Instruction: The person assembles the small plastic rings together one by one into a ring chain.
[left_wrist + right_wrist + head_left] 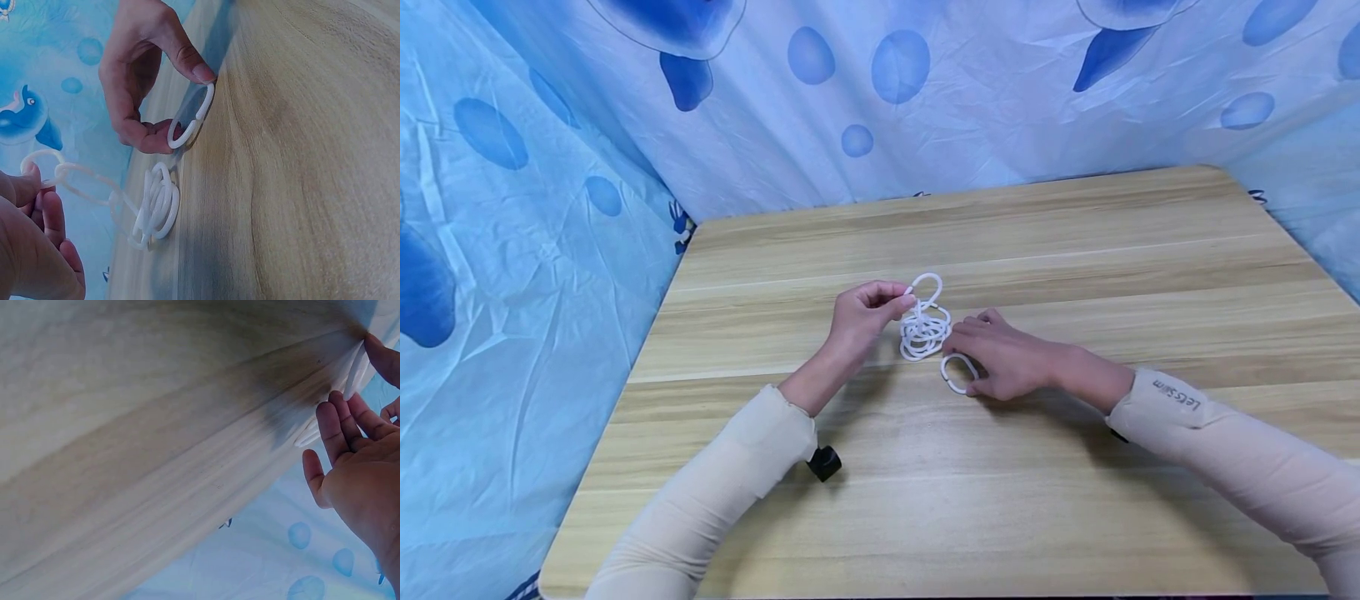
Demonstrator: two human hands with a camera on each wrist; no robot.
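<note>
My left hand (859, 323) pinches the end link of a white plastic ring chain (917, 343) between thumb and fingertips. From that raised link the chain runs down to a heap of interlocked rings on the wooden table. Just right of the heap, my right hand (1003, 357) grips a separate white plastic ring (210, 100) between thumb and fingers, close to the tabletop. A small gap or seam shows in this ring's side in the left wrist view. In the right wrist view the ring (356, 370) is seen nearly edge-on, partly covered by fingers.
The wooden table (925, 500) spreads out around both hands. Blue curtains (760, 133) with dolphin and bubble prints hang behind it and at the left. A small black device (824, 463) sits under the left wrist, at the sleeve's end.
</note>
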